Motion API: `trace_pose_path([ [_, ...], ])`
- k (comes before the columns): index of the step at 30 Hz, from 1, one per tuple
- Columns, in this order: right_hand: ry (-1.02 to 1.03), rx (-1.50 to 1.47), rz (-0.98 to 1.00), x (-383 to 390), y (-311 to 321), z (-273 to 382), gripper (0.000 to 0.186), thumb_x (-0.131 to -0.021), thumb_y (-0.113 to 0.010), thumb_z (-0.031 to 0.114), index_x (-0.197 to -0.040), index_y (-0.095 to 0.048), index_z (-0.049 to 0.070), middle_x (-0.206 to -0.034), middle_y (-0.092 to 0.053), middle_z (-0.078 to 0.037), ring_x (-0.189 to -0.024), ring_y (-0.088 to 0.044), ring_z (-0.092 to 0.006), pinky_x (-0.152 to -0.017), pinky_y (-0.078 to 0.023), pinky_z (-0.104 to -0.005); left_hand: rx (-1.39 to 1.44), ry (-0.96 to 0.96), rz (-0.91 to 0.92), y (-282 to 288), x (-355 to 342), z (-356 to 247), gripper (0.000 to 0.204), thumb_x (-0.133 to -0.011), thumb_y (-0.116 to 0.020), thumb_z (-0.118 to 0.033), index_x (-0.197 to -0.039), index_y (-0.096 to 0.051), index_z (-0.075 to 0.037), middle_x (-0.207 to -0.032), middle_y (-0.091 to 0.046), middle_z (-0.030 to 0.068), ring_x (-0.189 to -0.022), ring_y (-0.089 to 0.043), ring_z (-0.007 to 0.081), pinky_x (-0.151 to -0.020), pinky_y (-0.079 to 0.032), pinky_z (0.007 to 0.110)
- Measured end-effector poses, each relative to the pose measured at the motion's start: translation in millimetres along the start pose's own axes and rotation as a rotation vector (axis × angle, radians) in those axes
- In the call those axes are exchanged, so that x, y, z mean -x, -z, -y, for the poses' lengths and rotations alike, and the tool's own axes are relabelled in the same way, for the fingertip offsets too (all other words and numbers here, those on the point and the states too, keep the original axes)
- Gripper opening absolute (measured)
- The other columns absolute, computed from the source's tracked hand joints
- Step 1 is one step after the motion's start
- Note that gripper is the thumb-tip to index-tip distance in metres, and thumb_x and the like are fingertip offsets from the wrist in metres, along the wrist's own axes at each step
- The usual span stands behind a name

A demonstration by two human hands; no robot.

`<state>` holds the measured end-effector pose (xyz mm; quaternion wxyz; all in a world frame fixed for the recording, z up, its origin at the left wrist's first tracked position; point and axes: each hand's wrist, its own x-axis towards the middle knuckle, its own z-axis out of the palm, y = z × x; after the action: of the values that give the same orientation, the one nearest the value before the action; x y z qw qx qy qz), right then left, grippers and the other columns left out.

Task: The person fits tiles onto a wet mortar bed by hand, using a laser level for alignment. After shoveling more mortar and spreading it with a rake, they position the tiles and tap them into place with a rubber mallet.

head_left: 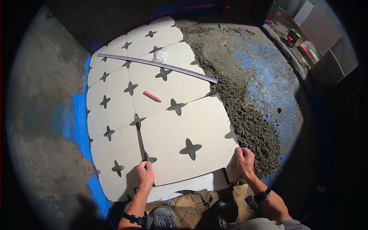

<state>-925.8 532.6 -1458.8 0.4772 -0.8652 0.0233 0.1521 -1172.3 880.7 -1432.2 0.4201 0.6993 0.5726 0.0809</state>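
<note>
My left hand point(146, 174) pinches the left edge of a cream tile point(176, 142) printed with dark crosses, and my right hand point(245, 161) grips its right edge. A dark gap separates this tile's left side from the laid tiles point(107, 149) beside it. Part of a white slab point(195, 184) shows under its near edge. Farther up on the tiles lie a long metal ruler point(182, 71), a short red carpenter's pencil point(151, 96) and a small crumpled clear plastic piece point(160, 56).
Rough grey mortar point(257, 134) borders the tiles on the right, beside blue-patched floor point(268, 73). A blue-edged wall point(57, 115) stands left. A red-lit laser device point(292, 37) sits at upper right near leaning panels point(326, 67). My shoes and torn cardboard point(193, 207) are at the bottom.
</note>
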Motion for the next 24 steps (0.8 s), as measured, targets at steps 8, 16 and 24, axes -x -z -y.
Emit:
trace_pose_path([
  [8, -0.038, 0.016, -0.003, -6.5, -13.7, 8.6, 0.039, -0.098, -0.07, 0.029, -0.096, -0.072, -0.01, -0.077, -0.072, -0.012, -0.071, -0.063, -0.0147, -0.068, -0.052, -0.033, -0.056, -0.084, -0.006, -3.5, -21.7, 20.3, 0.026, -0.1, -0.058, -0.014, -0.085, -0.065, 0.005, -0.067, -0.051, 0.0031, -0.065, -0.046, 0.013, -0.059, -0.039, 0.036],
  [16, -0.02, -0.008, -0.011, -15.7, -25.0, -9.4, 0.039, -0.098, -0.069, 0.029, -0.097, -0.072, -0.01, -0.077, -0.072, -0.013, -0.071, -0.063, -0.0156, -0.068, -0.053, -0.034, -0.023, -0.031, -0.026, -5.3, -20.0, 15.7, 0.027, -0.101, -0.059, -0.015, -0.085, -0.064, 0.007, -0.067, -0.053, 0.0071, -0.066, -0.05, 0.0173, -0.062, -0.042, 0.04],
  [24, -0.009, -0.015, -0.007, -13.4, -29.4, -9.1, 0.04, -0.098, -0.069, 0.029, -0.095, -0.072, -0.01, -0.075, -0.071, -0.011, -0.07, -0.061, -0.0137, -0.066, -0.051, -0.0329, 0.007, -0.034, 0.004, -0.3, -17.6, -1.7, 0.024, -0.099, -0.057, -0.011, -0.083, -0.064, 0.005, -0.07, -0.046, -0.0033, -0.068, -0.041, 0.009, -0.06, -0.035, 0.033],
])
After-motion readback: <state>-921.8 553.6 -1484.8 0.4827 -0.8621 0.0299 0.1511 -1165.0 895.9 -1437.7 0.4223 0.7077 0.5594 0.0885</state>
